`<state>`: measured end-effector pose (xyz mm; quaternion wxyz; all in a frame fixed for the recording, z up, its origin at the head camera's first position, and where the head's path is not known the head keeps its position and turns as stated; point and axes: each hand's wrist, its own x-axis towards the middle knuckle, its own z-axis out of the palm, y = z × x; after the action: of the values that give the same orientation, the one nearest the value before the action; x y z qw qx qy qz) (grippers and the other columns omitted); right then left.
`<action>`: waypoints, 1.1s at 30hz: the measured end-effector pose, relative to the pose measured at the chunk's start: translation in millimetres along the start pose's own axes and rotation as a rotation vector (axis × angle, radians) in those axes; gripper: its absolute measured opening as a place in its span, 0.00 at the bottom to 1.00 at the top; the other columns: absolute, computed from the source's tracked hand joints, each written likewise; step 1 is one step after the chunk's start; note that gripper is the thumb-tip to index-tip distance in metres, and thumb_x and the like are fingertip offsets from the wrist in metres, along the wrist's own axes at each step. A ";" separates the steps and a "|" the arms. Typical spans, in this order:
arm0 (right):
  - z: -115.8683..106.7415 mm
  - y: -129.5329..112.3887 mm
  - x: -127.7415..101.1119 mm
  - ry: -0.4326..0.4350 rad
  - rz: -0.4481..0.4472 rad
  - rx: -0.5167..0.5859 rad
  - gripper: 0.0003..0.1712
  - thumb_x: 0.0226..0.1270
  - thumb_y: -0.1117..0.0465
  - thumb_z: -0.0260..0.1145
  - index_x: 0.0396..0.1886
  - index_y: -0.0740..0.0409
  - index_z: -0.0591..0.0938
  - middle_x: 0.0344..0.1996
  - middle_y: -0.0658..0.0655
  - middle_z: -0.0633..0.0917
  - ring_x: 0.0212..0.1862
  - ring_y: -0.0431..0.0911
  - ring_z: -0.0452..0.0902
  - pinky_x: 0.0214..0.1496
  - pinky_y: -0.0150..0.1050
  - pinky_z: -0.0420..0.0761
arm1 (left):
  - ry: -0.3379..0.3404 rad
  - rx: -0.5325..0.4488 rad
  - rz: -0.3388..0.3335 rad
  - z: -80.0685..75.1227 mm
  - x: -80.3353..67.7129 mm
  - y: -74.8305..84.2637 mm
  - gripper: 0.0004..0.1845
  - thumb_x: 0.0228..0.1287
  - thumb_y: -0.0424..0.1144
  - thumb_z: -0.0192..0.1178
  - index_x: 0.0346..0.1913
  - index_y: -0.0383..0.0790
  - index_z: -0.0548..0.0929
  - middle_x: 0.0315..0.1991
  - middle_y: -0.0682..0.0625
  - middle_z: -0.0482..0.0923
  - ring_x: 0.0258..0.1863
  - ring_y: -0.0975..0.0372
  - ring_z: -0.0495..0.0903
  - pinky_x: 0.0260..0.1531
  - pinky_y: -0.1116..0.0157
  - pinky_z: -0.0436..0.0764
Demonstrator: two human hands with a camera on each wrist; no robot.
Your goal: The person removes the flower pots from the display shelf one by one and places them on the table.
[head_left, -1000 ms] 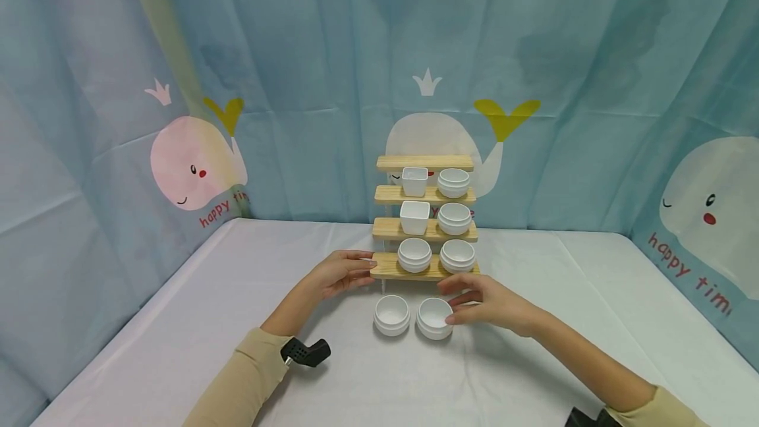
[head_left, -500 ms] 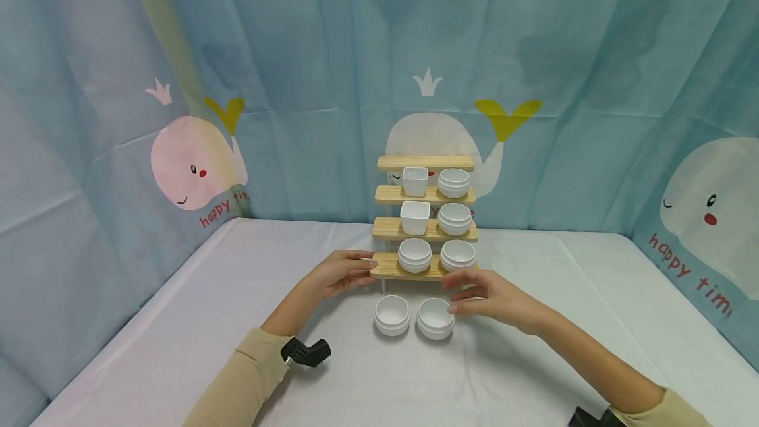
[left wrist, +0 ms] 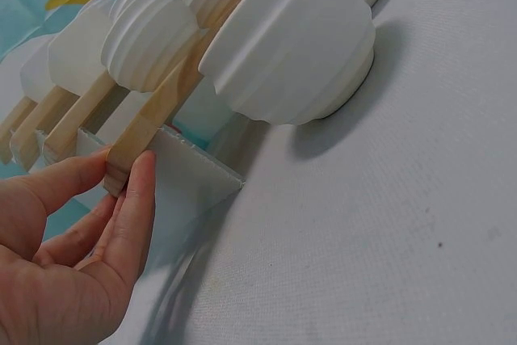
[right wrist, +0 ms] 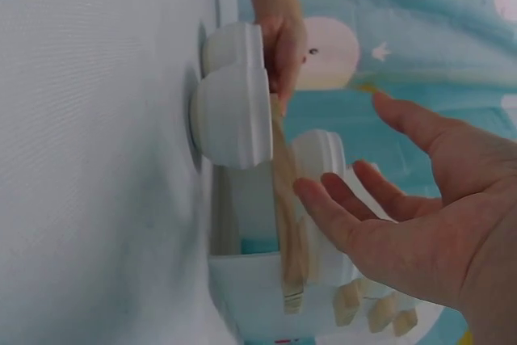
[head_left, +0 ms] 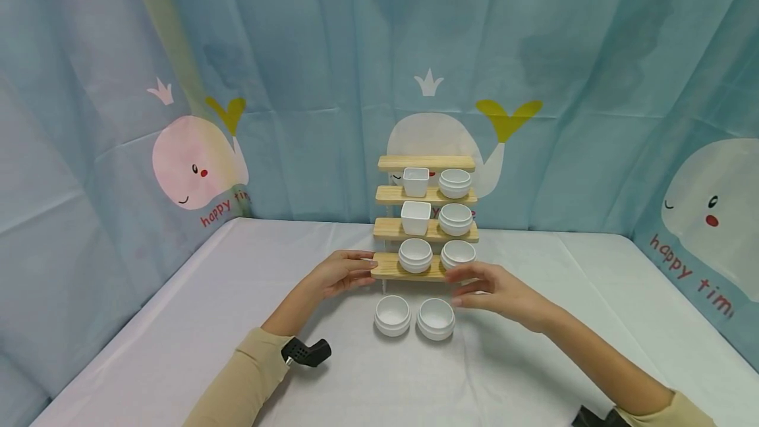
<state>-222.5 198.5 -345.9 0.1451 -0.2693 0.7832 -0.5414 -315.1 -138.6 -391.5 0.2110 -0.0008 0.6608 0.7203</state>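
A tiered stand has several wooden boards; my left hand [head_left: 340, 274] pinches the left end of its lowest board [head_left: 387, 267] between thumb and fingers, plain in the left wrist view. Two round white bowls [head_left: 392, 316] [head_left: 435, 319] sit side by side on the cloth before the stand. My right hand [head_left: 501, 292] hovers by the board's right end, above and right of the right-hand front bowl. Its fingers are spread and hold nothing in the right wrist view. The lowest board bears two round bowls [head_left: 415, 255] [head_left: 458, 252], the right one partly hidden by my fingers.
Each of the two middle boards carries a square white cup [head_left: 416, 218] on the left and a round bowl [head_left: 455, 219] on the right. The top board [head_left: 427, 163] is bare. A blue curtain [head_left: 332, 84] with whales hangs behind the white-covered table [head_left: 237, 295].
My right hand has lifted away from the right-hand front bowl, moving up and slightly right, so its thumb is now off the rim. The left hand stays at the board.
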 end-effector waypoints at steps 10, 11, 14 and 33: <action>-5.3 -7.2 -1.8 0.058 0.026 -0.015 0.31 0.76 0.57 0.71 0.69 0.71 0.74 0.66 0.72 0.77 0.65 0.59 0.80 0.61 0.33 0.85 | 0.004 -0.007 -0.008 -0.1 0.3 -0.5 0.27 0.77 0.28 0.60 0.74 0.24 0.68 0.47 0.43 0.82 0.37 0.64 0.87 0.41 0.70 0.91; -5.8 -7.8 -2.0 0.062 0.028 -0.012 0.31 0.76 0.57 0.71 0.69 0.71 0.74 0.66 0.72 0.77 0.65 0.59 0.80 0.61 0.33 0.85 | 0.004 -0.009 -0.008 -0.1 0.4 -0.6 0.27 0.77 0.28 0.60 0.74 0.24 0.68 0.47 0.43 0.82 0.37 0.63 0.87 0.41 0.70 0.91; -7.1 -10.3 -2.7 0.075 0.028 -0.008 0.31 0.76 0.57 0.71 0.69 0.71 0.74 0.66 0.73 0.77 0.66 0.61 0.79 0.61 0.33 0.85 | 0.006 -0.012 -0.003 -0.2 0.2 -1.0 0.27 0.77 0.27 0.60 0.74 0.24 0.68 0.46 0.43 0.82 0.36 0.63 0.87 0.41 0.70 0.91; -13.8 -19.2 1.0 0.153 -0.007 -0.031 0.28 0.76 0.59 0.70 0.69 0.69 0.76 0.68 0.66 0.78 0.65 0.55 0.81 0.61 0.28 0.82 | -0.003 -0.003 0.010 0.1 0.7 -0.7 0.27 0.77 0.27 0.60 0.74 0.23 0.68 0.46 0.43 0.82 0.36 0.64 0.87 0.41 0.70 0.91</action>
<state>-225.4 203.4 -323.0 0.0786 -0.2321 0.7992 -0.5489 -315.4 -138.3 -392.4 0.2083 0.0032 0.6596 0.7221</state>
